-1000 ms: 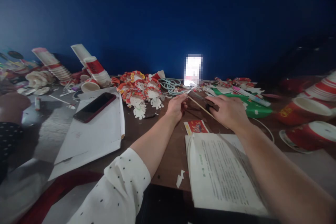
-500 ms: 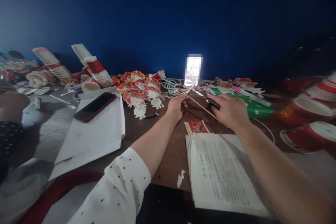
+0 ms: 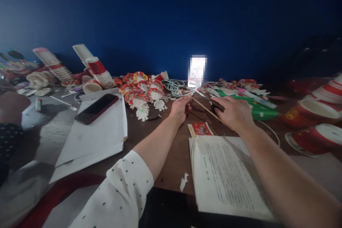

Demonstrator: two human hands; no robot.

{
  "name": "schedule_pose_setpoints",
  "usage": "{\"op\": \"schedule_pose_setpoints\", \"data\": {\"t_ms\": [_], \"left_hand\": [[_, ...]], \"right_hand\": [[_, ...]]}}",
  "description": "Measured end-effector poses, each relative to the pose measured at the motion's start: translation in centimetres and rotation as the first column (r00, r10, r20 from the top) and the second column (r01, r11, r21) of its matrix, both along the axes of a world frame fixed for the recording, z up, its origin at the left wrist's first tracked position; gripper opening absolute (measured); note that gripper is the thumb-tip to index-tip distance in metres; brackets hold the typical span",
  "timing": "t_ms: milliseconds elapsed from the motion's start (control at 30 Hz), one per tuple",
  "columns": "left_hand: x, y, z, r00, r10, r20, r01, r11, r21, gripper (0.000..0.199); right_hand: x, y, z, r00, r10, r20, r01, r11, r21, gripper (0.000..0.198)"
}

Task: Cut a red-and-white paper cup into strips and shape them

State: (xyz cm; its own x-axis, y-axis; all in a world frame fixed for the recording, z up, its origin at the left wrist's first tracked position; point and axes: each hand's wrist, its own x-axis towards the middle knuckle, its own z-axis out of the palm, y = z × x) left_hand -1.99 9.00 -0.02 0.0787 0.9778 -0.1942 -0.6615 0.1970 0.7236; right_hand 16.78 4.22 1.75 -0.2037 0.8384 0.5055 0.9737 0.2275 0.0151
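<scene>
My left hand (image 3: 180, 108) is closed in a pinch on the upper end of a thin wooden stick (image 3: 205, 109). Thin white paper strips (image 3: 196, 88) stick out past its fingertips. My right hand (image 3: 235, 112) is wrapped round the dark handles of a pair of scissors (image 3: 205, 97), whose blades point left toward the strips. The stick slants down to the right, and its lower end passes under my right hand. I cannot tell whether the blades touch the paper. Behind both hands stands a bright, blurred-out phone screen (image 3: 197, 71).
An open book (image 3: 221, 174) and a red packet (image 3: 200, 129) lie before me. To the left are a dark phone (image 3: 97, 108) on white sheets (image 3: 88, 142), red-and-white paper crafts (image 3: 141, 89) and stacked paper cups (image 3: 98, 71). Red cups (image 3: 310, 112) stand right. Another person's arm (image 3: 16, 107) is far left.
The scissors' blades have shifted slightly near the white strips. Both hands stay almost where they were.
</scene>
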Motion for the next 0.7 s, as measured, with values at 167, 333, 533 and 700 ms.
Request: {"op": "schedule_pose_setpoints", "data": {"t_ms": [167, 333, 533, 700], "left_hand": [[0.07, -0.12, 0.12, 1.000, -0.002, -0.014, 0.002, 1.000, 0.005, 0.016], [0.10, -0.11, 0.11, 1.000, 0.003, -0.023, -0.003, 1.000, -0.003, 0.012], [0.08, 0.05, -0.11, 1.000, 0.016, -0.017, -0.016, 1.000, 0.000, 0.015], [0.11, 0.17, -0.22, 1.000, 0.024, -0.007, -0.024, 1.000, -0.004, 0.017]], "right_hand": [[-0.15, -0.12, 0.20, 1.000, -0.011, 0.022, 0.011, 1.000, -0.009, 0.036], [-0.33, -0.18, 0.16, 0.997, -0.052, 0.051, 0.053, 0.999, -0.005, 0.035], [-0.46, -0.19, 0.15, 0.997, -0.042, 0.068, 0.043, 0.999, -0.011, 0.034], [-0.20, -0.12, 0.37, 0.998, -0.006, 0.060, 0.007, 1.000, -0.010, 0.033]]}}
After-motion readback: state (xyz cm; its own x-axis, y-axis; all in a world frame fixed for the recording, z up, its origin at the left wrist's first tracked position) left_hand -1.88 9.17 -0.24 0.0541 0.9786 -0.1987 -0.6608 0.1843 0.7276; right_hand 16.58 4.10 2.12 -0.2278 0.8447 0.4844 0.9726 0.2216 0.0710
